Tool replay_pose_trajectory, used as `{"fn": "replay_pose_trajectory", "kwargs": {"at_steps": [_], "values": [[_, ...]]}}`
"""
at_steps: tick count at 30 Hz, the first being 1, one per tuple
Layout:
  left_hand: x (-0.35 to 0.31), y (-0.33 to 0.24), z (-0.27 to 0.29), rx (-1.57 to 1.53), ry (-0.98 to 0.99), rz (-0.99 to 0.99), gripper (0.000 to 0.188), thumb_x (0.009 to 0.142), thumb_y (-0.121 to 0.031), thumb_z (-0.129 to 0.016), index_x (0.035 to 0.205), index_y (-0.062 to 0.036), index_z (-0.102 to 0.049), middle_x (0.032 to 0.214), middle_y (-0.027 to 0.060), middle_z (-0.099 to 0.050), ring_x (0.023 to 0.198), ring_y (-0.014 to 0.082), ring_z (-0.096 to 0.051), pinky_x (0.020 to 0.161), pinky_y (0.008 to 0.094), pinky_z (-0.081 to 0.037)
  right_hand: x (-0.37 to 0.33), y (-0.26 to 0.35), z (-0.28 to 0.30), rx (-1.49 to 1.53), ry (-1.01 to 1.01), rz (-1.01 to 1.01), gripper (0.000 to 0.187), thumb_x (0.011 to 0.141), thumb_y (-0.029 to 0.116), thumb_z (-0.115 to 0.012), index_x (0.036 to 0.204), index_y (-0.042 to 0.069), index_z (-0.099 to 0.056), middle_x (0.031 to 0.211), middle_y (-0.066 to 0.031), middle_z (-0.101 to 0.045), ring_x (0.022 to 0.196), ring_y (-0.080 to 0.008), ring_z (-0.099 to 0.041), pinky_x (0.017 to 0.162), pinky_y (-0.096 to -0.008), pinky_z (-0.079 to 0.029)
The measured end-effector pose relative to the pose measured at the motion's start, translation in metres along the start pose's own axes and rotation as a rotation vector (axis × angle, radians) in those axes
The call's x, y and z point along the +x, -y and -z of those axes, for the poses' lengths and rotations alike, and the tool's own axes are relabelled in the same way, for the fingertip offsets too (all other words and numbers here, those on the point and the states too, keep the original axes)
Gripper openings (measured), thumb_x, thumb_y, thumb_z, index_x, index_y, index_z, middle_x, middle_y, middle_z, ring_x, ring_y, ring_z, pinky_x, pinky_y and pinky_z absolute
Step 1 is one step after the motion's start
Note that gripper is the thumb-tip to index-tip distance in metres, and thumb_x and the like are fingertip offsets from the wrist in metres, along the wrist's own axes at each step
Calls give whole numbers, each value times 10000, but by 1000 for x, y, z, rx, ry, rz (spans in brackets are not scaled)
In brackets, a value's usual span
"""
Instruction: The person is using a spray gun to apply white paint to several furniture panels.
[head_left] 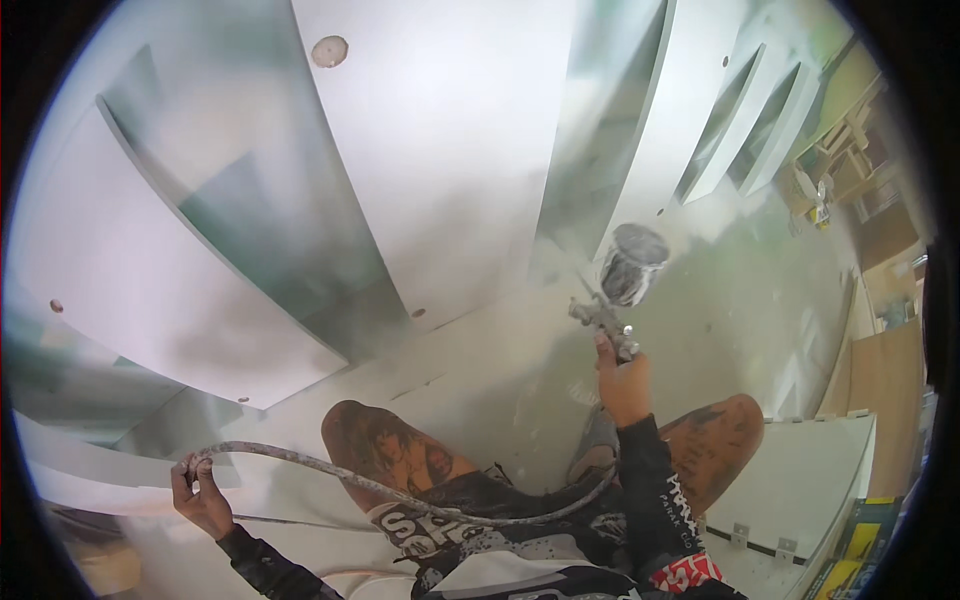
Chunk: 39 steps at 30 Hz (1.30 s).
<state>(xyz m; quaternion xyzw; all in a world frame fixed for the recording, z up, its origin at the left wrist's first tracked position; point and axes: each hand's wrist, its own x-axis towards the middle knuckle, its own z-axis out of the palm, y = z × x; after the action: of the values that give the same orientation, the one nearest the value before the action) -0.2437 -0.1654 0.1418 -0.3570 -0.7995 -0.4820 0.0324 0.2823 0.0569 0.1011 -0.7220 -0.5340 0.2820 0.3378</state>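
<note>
My right hand grips the handle of a paint-spattered spray gun with a cup on top, held out over the pale floor in front of my knees. The gun points toward the white panels ahead. My left hand is closed around the grey hose, holding a loop of it out to the left. The hose runs across my lap to the gun. A large white panel stands in front, and another white panel leans at the left.
More white panels stand at the upper right. A white door with hinges lies at the lower right. Wooden boards and shelves fill the right edge. The floor is coated with pale overspray.
</note>
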Motion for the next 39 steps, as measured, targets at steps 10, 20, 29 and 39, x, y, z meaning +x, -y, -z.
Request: {"fn": "replay_pose_trajectory", "kwargs": {"at_steps": [10, 20, 29, 39], "values": [[6, 19, -7, -3, 32, -16, 207, 875, -127, -651, 987, 45, -626, 925, 81, -657, 889, 159, -596, 869, 300, -461, -9, 122, 62, 380, -237, 242, 253, 928, 219, -650, 968, -31, -653, 733, -6, -601, 637, -81, -534, 585, -236, -426], [2, 22, -10, -13, 8, -13, 228, 902, -191, -634, 939, 33, -610, 893, 66, -638, 866, 148, -571, 847, 285, -447, -10, 223, 95, 578, -494, 506, 368, 922, 358, -641, 913, -10, -613, 673, -9, -541, 489, -57, -431, 431, -210, -331], [3, 31, 3, 11, -105, 13, 204, 871, -167, -634, 907, 30, -599, 839, 53, -628, 804, 145, -552, 809, 291, -448, -20, 183, 72, 614, -438, 404, 429, 924, 416, -622, 927, -12, -592, 689, -26, -540, 468, -65, -431, 426, -211, -328], [0, 26, 6, -54, -126, 5, 174, 858, -103, -654, 950, 34, -600, 925, 83, -655, 879, 158, -589, 863, 289, -459, -14, 83, 28, 300, -168, 103, 324, 946, 360, -602, 848, 52, -602, 639, 26, -523, 472, -42, -432, 400, -200, -310]]}}
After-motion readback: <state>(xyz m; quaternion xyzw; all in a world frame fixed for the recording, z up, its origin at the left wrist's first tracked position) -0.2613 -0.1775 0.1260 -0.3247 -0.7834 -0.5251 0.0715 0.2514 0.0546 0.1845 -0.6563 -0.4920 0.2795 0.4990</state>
